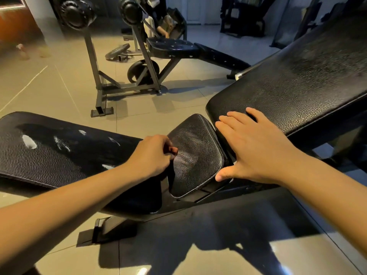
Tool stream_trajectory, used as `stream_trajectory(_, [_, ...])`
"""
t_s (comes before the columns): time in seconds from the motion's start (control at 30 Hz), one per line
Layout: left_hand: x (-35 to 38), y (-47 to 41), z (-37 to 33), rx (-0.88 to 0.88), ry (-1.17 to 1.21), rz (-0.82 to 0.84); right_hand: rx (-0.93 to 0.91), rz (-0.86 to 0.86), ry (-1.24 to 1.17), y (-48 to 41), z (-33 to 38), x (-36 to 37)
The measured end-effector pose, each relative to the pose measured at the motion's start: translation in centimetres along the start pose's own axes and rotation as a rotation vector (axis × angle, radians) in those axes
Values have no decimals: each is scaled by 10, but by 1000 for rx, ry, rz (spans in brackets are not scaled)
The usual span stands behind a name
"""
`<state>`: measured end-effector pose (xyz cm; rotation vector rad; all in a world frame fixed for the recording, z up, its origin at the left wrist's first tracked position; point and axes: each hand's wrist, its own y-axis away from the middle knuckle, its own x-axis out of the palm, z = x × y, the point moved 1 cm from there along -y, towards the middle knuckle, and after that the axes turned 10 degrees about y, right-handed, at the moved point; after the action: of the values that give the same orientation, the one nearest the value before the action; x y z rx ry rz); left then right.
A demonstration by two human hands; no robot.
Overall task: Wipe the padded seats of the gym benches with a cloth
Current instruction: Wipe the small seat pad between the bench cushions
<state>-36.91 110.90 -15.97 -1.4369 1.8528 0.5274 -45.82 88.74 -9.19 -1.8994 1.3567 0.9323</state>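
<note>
Where the small padded seat [195, 153] sits wedged between two longer pads, its sides have little free room. The left hand [153, 155] is curled in a fist against its left edge. The right hand [252, 147] lies flat, fingers spread, on the lower end of the tilted back pad [297, 86], thumb just beside the seat's right corner. The flat pad [59, 151] (scuffed white in patches) lies under the left wrist. Beyond, open tiled floor [49, 86] separates these from another bench [172, 47], a weight plate [143, 71] under it.
</note>
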Motion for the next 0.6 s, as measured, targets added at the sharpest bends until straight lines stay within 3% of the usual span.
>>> stream_trajectory(0.17, [5,50,-24,244,152,225,-6,-14,4,1,1,-2])
stream_trajectory(0.23, [4,44,-16,234,73,183,-6,-14,5,1,1,-1])
stream_trajectory(0.33, [-1,20,2,38,13,42,-7,-25,1,2,1,-1])
stream_trajectory(0.4, [1,27,-8,83,86,66,-8,-21,2,2,1,0])
stream_trajectory(0.5, [6,55,-38,240,197,245,-15,-31,7,1,1,1])
stream_trajectory(0.6, [9,41,-31,271,120,153,-13,-17,-1,1,1,0])
